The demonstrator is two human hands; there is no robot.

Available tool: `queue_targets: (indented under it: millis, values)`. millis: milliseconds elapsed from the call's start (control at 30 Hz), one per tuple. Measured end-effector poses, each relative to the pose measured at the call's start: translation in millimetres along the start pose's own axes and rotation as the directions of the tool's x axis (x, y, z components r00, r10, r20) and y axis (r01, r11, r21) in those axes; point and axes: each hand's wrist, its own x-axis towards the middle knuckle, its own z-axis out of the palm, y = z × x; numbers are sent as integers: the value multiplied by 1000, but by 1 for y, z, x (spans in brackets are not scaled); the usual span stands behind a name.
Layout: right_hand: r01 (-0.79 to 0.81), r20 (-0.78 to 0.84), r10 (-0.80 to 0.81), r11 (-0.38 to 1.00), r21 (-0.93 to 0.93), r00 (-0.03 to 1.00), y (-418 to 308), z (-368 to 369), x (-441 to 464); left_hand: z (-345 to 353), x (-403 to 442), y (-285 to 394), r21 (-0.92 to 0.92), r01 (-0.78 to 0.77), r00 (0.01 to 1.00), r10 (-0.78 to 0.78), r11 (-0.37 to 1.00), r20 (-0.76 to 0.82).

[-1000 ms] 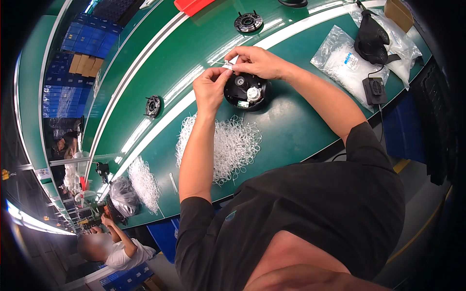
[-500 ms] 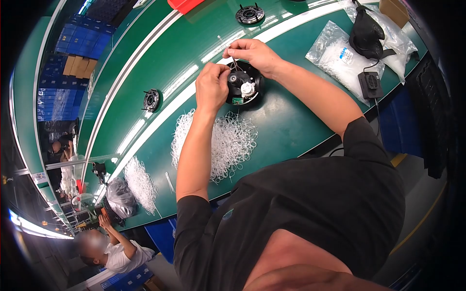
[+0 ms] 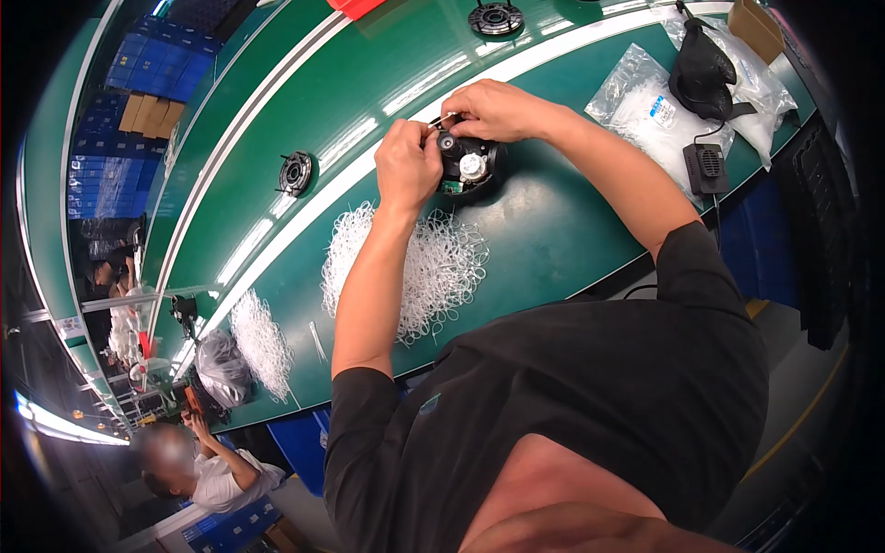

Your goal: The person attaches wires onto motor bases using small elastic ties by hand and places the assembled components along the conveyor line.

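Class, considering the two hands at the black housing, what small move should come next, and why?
Probably, the right hand should gently ease the thin strand toward the black housing while the left hand steadies it: the strand runs between both hands by the housing's far edge, and the housing lies open.

I see room for a hand to slide over the worktop (image 3: 553, 235) just right of centre, below the right forearm (image 3: 604, 170) and beside the heap of white loops (image 3: 442, 276). The left hand (image 3: 408, 164) and right hand (image 3: 498, 109) crowd the top of the black housing (image 3: 477, 187); its lower right lies reachable. Upper right, a plastic bag (image 3: 636, 115) blocks the way.
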Motion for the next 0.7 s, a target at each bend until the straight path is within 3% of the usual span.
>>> queue_targets:
  millis: [133, 367, 467, 500, 567, 600, 633, 700]
  values:
    - [32, 80, -22, 992, -119, 997, -2, -7, 7, 0, -1, 1, 83, 21, 999, -18, 996, -37]
    - [-16, 161, 34, 994, -111, 986, -2, -12, 2, 1, -4, 5, -19, 124, 992, -125, 992, -14]
    - [45, -150, -10, 971, 234, 989, 10, -2, -10, -1, -6, -3, -115, 161, 983, -169, 980, -66]
    - [-4, -247, 91, 944, 330, 965, 19, 1, -12, -5, -7, -5, -113, 223, 973, -228, 968, -43]
    - [-67, -397, 314, 849, 525, 862, 41, 10, -15, -14, -9, -12, -11, 288, 956, -287, 958, 70]
    - [-136, -452, 438, 819, 558, 777, 47, 14, -19, -19, -10, -19, -13, 304, 923, -291, 952, 252]
    - [-164, -468, 477, 809, 565, 744, 58, 22, -21, -20, -5, -22, -159, 474, 828, -378, 866, 415]
    - [-220, -482, 557, 777, 590, 676, 68, 40, -24, -22, -3, -25, -302, 790, 550, -400, 533, 733]
